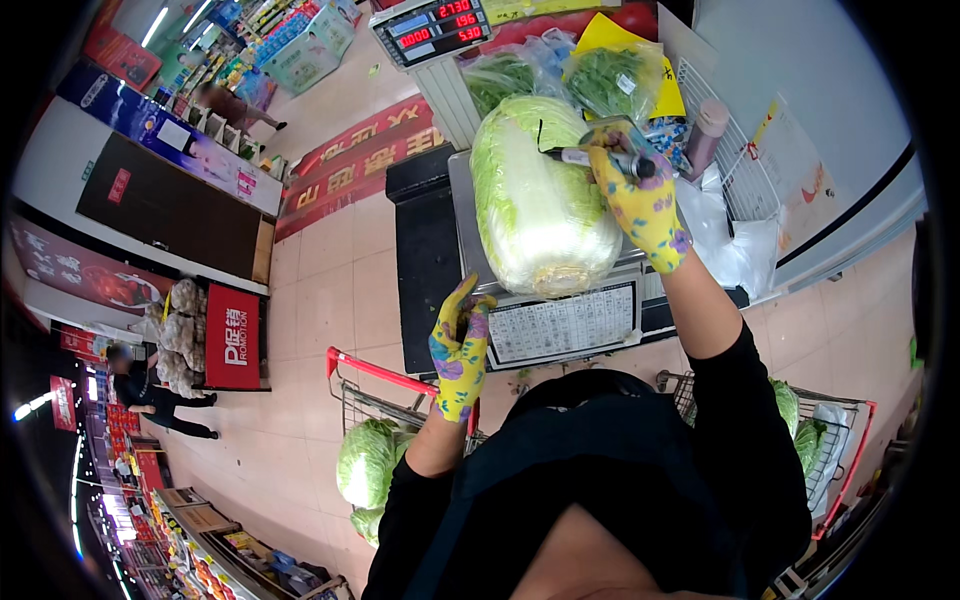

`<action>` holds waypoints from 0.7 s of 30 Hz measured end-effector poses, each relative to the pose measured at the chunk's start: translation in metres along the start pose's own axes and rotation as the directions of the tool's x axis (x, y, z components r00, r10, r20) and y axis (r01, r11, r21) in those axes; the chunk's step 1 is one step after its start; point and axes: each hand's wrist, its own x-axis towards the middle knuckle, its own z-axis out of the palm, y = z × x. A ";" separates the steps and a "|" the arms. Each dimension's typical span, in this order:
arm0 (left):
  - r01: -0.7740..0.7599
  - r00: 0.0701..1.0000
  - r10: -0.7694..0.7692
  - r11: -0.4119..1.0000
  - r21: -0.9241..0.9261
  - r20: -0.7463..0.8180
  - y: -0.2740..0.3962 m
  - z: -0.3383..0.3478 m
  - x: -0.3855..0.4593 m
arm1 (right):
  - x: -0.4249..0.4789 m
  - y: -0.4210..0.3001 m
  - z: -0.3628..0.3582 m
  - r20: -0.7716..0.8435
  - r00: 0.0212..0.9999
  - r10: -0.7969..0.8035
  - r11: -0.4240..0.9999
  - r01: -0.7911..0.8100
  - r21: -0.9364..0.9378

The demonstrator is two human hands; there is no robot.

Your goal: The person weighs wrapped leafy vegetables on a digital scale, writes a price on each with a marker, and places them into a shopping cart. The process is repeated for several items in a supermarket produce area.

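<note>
A large napa cabbage (536, 199) in clear film lies on the metal tray (466, 217) of a digital price scale, root end toward me. My right hand (634, 199), in a yellow floral glove, grips a marker pen (589, 157). The pen's tip is at the cabbage's upper side, beside a thin black stroke (540, 135). My left hand (460, 349), gloved alike, is by the tray's near-left corner, beside the scale's keypad (562, 319). Its fingers are loosely curled with a gap at the thumb, and I see nothing held there.
Bagged leafy greens (611, 79) and a pink bottle (707, 131) stand behind and right of the scale, near a white wire rack (731, 161). The lit display (435, 30) rises at the back. Carts with cabbages (366, 465) flank me. Two people (161, 390) are farther off.
</note>
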 end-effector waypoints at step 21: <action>0.101 0.985 -0.112 0.991 -0.085 -0.135 0.008 0.025 -0.005 | 0.000 0.023 -0.030 -0.244 0.966 0.082 0.993 -0.059 0.098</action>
